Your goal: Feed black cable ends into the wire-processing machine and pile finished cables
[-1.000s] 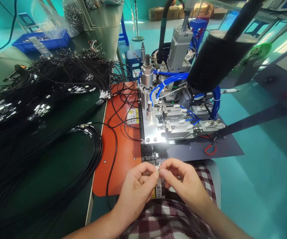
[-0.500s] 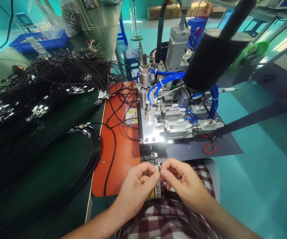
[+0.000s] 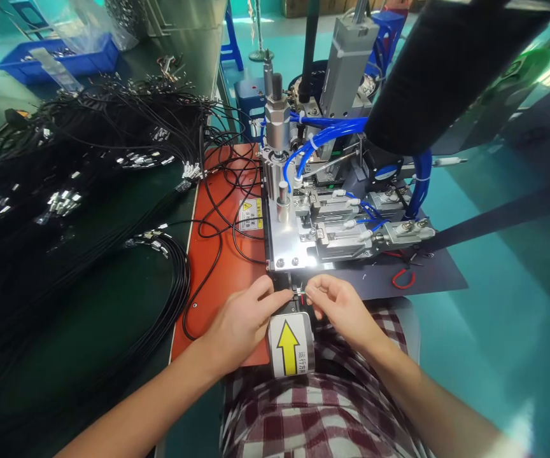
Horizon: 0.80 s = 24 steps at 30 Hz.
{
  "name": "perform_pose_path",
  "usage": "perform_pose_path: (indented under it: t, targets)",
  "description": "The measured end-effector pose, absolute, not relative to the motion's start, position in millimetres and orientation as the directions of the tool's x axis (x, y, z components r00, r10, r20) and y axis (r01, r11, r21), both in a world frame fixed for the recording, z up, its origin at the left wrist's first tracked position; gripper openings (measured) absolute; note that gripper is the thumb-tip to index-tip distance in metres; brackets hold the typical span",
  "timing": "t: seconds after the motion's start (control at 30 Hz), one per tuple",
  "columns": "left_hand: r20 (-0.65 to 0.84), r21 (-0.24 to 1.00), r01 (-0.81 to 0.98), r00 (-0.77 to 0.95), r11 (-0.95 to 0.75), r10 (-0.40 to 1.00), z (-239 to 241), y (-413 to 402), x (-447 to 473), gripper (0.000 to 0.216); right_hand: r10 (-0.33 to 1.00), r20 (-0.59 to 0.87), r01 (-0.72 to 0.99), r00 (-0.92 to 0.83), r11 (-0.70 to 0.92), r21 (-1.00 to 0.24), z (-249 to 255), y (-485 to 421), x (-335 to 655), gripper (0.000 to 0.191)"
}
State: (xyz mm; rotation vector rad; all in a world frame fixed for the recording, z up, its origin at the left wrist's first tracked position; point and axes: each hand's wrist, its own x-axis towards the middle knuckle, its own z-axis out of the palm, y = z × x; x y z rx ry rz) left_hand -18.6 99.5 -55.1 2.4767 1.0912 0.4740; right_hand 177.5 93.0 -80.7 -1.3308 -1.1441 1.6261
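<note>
My left hand (image 3: 241,321) and my right hand (image 3: 335,305) meet fingertip to fingertip at a small black fixture (image 3: 298,294) on the near edge of a metal machine (image 3: 323,222). Both pinch something tiny there, most likely a metal cable end that I cannot make out clearly. A thin black cable (image 3: 208,273) runs from my left hand across the orange mat (image 3: 222,254). Just below the hands lies a grey plate with a yellow arrow label (image 3: 290,346).
Large heaps of black cables with metal ends (image 3: 65,191) cover the green bench at left. A blue tray (image 3: 60,60) stands at the far back left. Blue air hoses (image 3: 332,137) and a black lamp hood (image 3: 447,70) rise over the machine. My checked clothing (image 3: 317,407) fills the bottom.
Both hands moved forward from my lap to the fixture at the machine's edge, uncovering the yellow arrow label. The view tilted down and closer.
</note>
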Motion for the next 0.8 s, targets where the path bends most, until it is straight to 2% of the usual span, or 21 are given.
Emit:
perform_pose_path:
  t: [0.23, 0.47, 0.8]
  targets:
    - [0.165, 0.348, 0.634, 0.684, -0.69, 0.711, -58.4, 102.1, -20.9, 0.04, 0.928, -0.347, 0.044, -0.138, -0.344, -0.938, -83.1, 92.2, 175.7, 0.031]
    - [0.142, 0.31, 0.653, 0.687, -0.691, 0.713, -62.6, 101.3, -21.4, 0.039, 0.911, -0.395, 0.05, -0.116, -0.392, -0.919, -83.2, 93.0, 174.7, 0.03]
    - [0.139, 0.271, 0.664, 0.689, -0.697, 0.711, -61.8, 101.1, -20.2, 0.039, 0.932, -0.359, 0.116, -0.054, -0.352, -0.929, -82.3, 89.2, 170.1, 0.027]
